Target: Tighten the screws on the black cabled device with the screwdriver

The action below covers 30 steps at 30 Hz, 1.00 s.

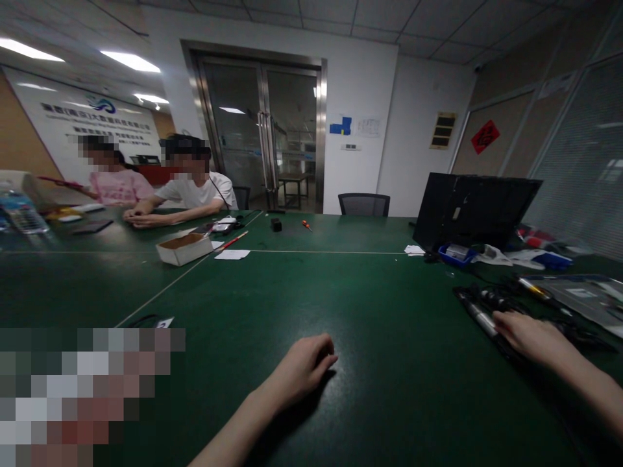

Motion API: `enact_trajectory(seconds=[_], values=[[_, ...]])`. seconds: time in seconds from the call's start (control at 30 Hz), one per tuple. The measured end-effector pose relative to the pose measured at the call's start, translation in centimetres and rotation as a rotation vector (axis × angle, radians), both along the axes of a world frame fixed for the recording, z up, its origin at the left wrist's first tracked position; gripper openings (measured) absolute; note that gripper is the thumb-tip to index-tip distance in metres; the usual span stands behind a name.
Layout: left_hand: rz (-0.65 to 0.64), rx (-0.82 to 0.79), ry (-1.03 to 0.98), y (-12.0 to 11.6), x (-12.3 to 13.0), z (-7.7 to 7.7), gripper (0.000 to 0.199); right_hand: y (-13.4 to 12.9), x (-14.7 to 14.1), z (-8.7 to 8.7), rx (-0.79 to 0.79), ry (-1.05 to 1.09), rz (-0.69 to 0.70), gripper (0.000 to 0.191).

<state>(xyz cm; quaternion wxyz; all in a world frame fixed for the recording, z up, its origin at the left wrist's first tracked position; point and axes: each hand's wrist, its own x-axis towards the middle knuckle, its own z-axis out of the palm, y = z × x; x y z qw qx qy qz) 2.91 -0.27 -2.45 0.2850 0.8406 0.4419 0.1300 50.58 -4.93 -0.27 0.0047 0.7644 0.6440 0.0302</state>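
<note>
My left hand (pixel 311 360) rests on the green tabletop (pixel 370 305) near the middle, its fingers loosely curled in and nothing visible in them. On the right, the fingers of my right hand (pixel 528 334) close on the silver part of a long, slim black and silver tool (pixel 479 316). The tool lies slantwise on the table, and its near end is partly hidden by the hand. Dark cables (pixel 501 299) lie just beyond that hand. Exactly what kind of tool it is, I cannot tell.
A monitor (pixel 474 211), a blue bin (pixel 456 255) and a grey tray (pixel 579 295) stand at the right. Farther off are a small orange screwdriver (pixel 306 225), a black block (pixel 276 224) and an open white box (pixel 183 250). Two people sit at the far left.
</note>
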Motion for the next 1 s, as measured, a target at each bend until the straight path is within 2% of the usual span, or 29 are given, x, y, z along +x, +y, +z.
enact_trajectory(seconds=[0.3,0.53,1.0], values=[[0.02,-0.016,-0.001,-0.4,0.2,0.8,0.013,0.1,-0.7,0.2,-0.033,-0.119,-0.023,0.04],[0.019,-0.003,0.006,-0.4,0.1,0.6,0.014,0.4,-0.2,0.2,-0.08,-0.073,-0.024,0.04],[0.011,-0.02,0.01,-0.4,0.1,0.7,0.014,0.4,0.8,-0.9,-0.008,0.057,-0.006,0.04]])
